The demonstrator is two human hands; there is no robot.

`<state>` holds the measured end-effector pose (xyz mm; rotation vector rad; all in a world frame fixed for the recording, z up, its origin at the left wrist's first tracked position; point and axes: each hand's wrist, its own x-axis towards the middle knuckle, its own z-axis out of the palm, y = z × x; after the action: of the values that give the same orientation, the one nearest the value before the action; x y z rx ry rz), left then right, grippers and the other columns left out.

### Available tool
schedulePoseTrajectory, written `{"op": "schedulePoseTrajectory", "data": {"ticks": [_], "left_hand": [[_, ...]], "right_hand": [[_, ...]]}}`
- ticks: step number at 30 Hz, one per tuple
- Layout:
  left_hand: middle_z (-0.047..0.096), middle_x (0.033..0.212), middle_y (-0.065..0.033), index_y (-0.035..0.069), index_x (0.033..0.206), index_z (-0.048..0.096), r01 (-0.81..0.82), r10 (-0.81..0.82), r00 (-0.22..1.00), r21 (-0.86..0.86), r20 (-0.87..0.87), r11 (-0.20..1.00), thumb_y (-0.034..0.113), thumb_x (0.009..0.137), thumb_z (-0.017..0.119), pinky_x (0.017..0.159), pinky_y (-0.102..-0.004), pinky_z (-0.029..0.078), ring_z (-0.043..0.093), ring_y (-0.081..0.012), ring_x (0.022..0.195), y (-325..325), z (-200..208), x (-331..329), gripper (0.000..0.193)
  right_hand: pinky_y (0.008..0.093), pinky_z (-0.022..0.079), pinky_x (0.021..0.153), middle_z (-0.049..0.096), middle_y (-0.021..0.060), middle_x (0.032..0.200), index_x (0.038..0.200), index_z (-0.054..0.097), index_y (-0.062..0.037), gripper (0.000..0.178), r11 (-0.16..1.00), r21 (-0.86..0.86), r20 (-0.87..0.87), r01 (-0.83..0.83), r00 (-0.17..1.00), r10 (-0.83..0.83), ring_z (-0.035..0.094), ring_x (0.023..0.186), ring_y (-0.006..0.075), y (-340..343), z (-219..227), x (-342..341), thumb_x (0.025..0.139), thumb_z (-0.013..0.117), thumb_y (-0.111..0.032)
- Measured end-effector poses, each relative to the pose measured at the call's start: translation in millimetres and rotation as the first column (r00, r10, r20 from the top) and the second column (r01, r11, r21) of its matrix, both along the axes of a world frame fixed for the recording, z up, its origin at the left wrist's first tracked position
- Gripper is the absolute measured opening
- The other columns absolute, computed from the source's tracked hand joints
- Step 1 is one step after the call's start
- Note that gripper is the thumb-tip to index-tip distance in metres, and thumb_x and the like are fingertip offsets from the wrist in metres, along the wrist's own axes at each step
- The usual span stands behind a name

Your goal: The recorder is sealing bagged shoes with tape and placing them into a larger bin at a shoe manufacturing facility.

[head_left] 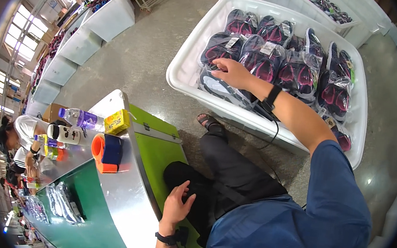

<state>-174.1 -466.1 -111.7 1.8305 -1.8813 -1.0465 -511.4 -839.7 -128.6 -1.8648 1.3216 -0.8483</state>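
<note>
My right hand (232, 73) reaches over a large white plastic bin (184, 70) at the upper right. Its fingers are apart, above a clear-bagged pair of shoes (215, 86) lying with pale soles up at the bin's near left corner; whether it touches the bag I cannot tell. Several more bagged pairs of dark shoes with pink parts (267, 69) fill the bin in rows. My left hand (177, 207) hangs beside the work table's edge, fingers loosely bent and apart, holding nothing. Each wrist wears a black strap.
The metal-edged table (127, 198) has a green conveyor belt (97, 210) carrying bagged shoes (63, 202). An orange and blue tape roll (106, 152), yellow box (117, 122) and bottles stand on it. Another shoe bin (351, 24) is behind. People work at far left.
</note>
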Motion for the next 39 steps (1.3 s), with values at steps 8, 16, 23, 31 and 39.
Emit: {"op": "schedulePoseTrajectory", "data": {"ticks": [8,16,23,31,39], "left_hand": [[0.072,0.11,-0.0161,0.008,0.143,0.063,0.111,-0.11,0.992,0.025,-0.057,0.993,0.02,0.092,0.081,0.087,-0.0414,0.06,0.073,-0.0322,0.101,-7.5,6.8,-7.0,0.055],[0.071,0.108,-0.0138,0.012,0.145,0.062,0.166,-0.167,0.986,-0.042,-0.005,0.985,0.023,0.093,0.08,0.082,-0.041,0.06,0.073,-0.0313,0.095,-5.2,6.9,0.4,0.056],[0.069,0.106,-0.017,0.01,0.144,0.06,0.201,-0.202,0.979,-0.075,-0.011,0.977,0.029,0.095,0.075,0.087,-0.0479,0.059,0.07,-0.0387,0.101,0.5,6.9,11.8,0.055],[0.069,0.112,-0.0179,0.012,0.145,0.061,0.16,-0.161,0.987,-0.071,-0.004,0.985,0.031,0.096,0.074,0.09,-0.0483,0.058,0.07,-0.0401,0.105,6.7,1.1,18.5,0.054],[0.069,0.114,-0.0191,0.012,0.146,0.061,0.158,-0.158,0.987,-0.065,0.011,0.985,0.033,0.096,0.074,0.091,-0.0493,0.058,0.07,-0.0409,0.106,13.2,-6.7,20.6,0.056]], "right_hand": [[0.0429,0.052,0.104,0.07,0.0256,0.128,0.142,0.062,0.0012,0.066,0.998,0.038,-0.123,0.048,0.991,-0.043,0.068,0.121,0.036,32.0,-8.7,-39.1,0.093,0.077,-0.039],[0.0466,0.047,0.112,0.06,0.0346,0.14,0.158,0.043,-0.0001,0.094,0.997,-0.051,-0.413,-0.051,0.91,0.026,0.06,0.129,0.0475,-22.4,-55.6,-6.6,0.084,0.082,-0.043],[0.0384,0.044,0.115,0.057,0.0308,0.148,0.163,0.031,0.003,0.113,0.948,0.303,-0.243,-0.099,0.954,0.177,0.059,0.136,0.0366,-33.5,-70.9,1.9,0.071,0.09,-0.027],[0.0379,0.041,0.119,0.054,0.0294,0.154,0.16,0.036,0.0053,0.108,0.926,0.367,-0.277,-0.086,0.94,0.197,0.055,0.142,0.034,-5.5,-99.6,-31.4,0.07,0.09,-0.02],[0.0406,0.045,0.116,0.057,0.0288,0.152,0.162,0.035,0.0028,0.11,0.968,0.249,-0.507,-0.037,0.846,0.163,0.058,0.141,0.0381,9.1,-84.8,-40.7,0.07,0.089,-0.026]]}}
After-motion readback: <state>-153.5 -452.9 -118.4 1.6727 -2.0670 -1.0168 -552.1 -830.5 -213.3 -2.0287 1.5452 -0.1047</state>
